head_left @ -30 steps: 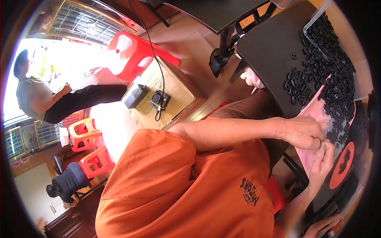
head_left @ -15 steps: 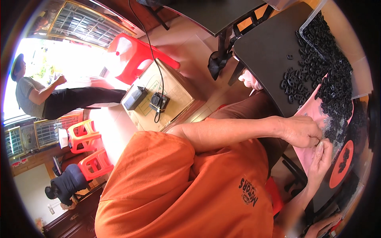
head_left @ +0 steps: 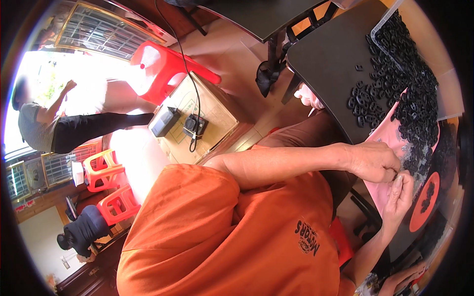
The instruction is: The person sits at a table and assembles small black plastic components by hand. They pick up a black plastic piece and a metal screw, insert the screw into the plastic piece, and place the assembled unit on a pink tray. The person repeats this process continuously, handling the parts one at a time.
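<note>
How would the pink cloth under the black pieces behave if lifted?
The pink cloth is probably floppy, as it sags beyond the table's edge. The loose black pieces heaped on it would likely add weight and may slide off.

the small pieces (head_left: 417, 98) were black, the cloth (head_left: 382, 133) pink, the tabletop (head_left: 326, 59) dark grey, the shirt (head_left: 192, 237) orange with black print, the large stool (head_left: 144, 74) red.

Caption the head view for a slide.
Left hand and right hand meet over pink cloth, close to a heap of black pieces, at a dark table.
</note>
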Action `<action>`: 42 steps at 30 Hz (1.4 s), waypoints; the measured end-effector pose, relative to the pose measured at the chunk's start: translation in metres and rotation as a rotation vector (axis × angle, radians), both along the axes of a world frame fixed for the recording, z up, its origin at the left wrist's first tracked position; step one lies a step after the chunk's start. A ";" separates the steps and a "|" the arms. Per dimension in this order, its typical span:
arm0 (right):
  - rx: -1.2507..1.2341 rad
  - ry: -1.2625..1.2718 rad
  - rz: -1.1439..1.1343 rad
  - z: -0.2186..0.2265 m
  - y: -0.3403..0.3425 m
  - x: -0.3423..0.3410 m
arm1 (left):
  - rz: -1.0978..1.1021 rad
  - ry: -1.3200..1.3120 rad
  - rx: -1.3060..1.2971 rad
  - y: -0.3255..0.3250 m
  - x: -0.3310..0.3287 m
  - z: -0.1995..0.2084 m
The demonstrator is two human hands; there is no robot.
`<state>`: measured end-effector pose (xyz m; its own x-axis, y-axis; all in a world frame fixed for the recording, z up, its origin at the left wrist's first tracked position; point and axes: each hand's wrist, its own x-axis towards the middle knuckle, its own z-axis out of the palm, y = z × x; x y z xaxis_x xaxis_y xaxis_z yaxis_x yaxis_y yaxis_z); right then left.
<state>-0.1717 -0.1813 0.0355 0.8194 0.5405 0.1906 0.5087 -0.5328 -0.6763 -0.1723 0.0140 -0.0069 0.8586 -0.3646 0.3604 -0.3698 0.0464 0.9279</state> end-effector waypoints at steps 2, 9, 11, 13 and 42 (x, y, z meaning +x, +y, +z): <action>-0.001 -0.017 0.007 0.000 0.000 0.001 | 0.006 -0.012 0.000 -0.001 0.000 -0.001; 0.001 -0.043 0.007 0.002 0.002 -0.001 | 0.002 0.004 -0.023 0.000 -0.001 0.001; 0.001 -0.042 0.009 0.001 0.001 -0.001 | 0.009 0.002 -0.010 -0.001 -0.001 0.000; -0.008 -0.034 0.013 0.001 -0.001 -0.001 | 0.025 -0.021 -0.006 -0.003 0.000 -0.002; 0.035 -0.037 0.026 0.011 0.012 0.000 | 0.002 0.097 -0.044 0.003 -0.005 0.012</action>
<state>-0.1722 -0.1690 0.0468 0.7973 0.5538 0.2400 0.5472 -0.4957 -0.6744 -0.1773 0.0172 0.0049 0.8910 -0.3483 0.2912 -0.2786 0.0870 0.9565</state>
